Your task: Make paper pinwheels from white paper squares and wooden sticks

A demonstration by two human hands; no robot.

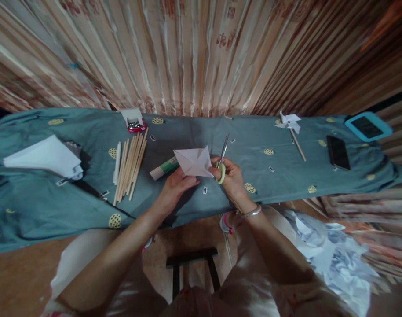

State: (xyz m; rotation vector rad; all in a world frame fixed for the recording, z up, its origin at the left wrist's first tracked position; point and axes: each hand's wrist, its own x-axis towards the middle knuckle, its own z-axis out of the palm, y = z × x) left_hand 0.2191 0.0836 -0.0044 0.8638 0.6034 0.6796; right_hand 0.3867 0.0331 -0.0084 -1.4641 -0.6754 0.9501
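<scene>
My left hand is closed on the near edge of a folded white paper square, held just above the teal cloth. My right hand grips a pair of scissors by their pale green handles, blades pointing away, right beside the paper's right corner. A glue stick with a green band lies on the cloth just left of the paper.
A bundle of wooden sticks and a white stick lie to the left, with a small red box of pins behind. White paper sheets sit far left. A finished paper pinwheel, a black phone and a teal-cased device are at right. Paper scraps lie on the floor.
</scene>
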